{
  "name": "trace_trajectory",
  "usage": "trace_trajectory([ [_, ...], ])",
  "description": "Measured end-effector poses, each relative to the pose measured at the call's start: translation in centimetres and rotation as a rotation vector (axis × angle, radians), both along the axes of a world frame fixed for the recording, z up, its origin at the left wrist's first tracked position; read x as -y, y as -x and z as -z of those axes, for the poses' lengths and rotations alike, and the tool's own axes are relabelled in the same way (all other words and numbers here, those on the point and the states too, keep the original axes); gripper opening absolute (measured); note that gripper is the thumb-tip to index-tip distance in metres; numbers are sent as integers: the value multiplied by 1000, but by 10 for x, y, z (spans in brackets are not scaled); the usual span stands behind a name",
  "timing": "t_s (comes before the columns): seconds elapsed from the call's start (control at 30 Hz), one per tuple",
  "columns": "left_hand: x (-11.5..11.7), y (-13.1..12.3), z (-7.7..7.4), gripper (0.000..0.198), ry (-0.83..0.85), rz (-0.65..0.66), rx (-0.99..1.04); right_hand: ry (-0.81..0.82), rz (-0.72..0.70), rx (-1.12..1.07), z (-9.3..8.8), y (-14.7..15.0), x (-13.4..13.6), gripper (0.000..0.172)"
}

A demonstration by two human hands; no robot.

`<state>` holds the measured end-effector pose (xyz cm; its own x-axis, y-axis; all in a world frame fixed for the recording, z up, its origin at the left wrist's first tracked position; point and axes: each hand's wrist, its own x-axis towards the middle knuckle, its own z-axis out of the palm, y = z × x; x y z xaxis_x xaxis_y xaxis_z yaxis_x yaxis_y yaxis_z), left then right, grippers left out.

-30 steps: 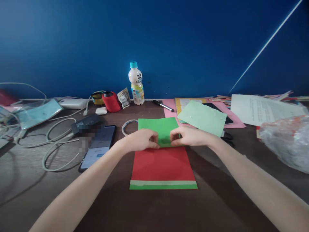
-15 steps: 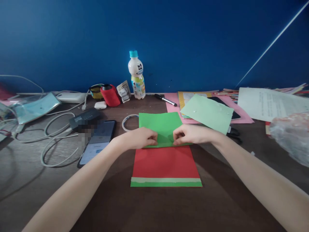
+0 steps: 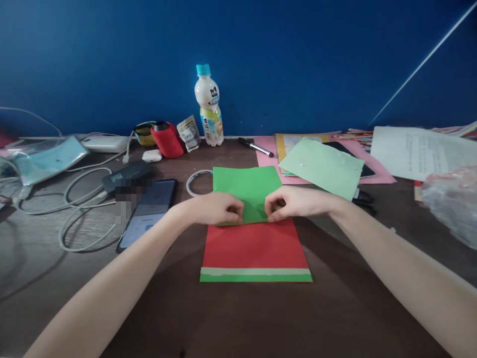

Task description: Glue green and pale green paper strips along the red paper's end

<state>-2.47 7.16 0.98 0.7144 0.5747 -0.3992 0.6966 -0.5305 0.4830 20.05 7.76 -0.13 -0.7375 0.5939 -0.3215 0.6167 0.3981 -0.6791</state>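
A sheet of green paper (image 3: pixel 248 186) lies over the far part of a red sheet (image 3: pixel 255 246). Along the red sheet's near edge run a pale strip and a green strip (image 3: pixel 255 278). My left hand (image 3: pixel 219 208) has its fingers curled and pinched at the green paper's near left edge. Opposite it, my right hand (image 3: pixel 288 203) pinches the same edge near its right end, thumb and fingertips close together. Between the two hands the edge lies nearly flat on the red sheet.
A phone (image 3: pixel 147 216), cables and a black adapter (image 3: pixel 126 178) lie at the left. Behind stand a drink bottle (image 3: pixel 209 107) and a red cylinder (image 3: pixel 167 140). To the right are a marker (image 3: pixel 257 147), a pale green sheet (image 3: pixel 324 166) and a clear plastic bag (image 3: pixel 452 204).
The green paper's near edge looks flatter against the red sheet than before. Both hands remain at that edge, barely moved. The whole view has shifted slightly.
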Motion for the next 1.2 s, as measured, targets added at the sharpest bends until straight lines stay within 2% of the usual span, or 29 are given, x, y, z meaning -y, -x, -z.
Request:
trace_trajectory([
  [0.43,2,-8,-5,24,-29,-47,-139,-36,47,95,3,4,-2,20],
  [0.87,2,-13,-7,22,-29,-87,-194,-49,27,56,5,3,-2,22],
  [1.2,2,-12,-5,20,-34,-61,-187,-30,22,53,6,1,-4,21],
])
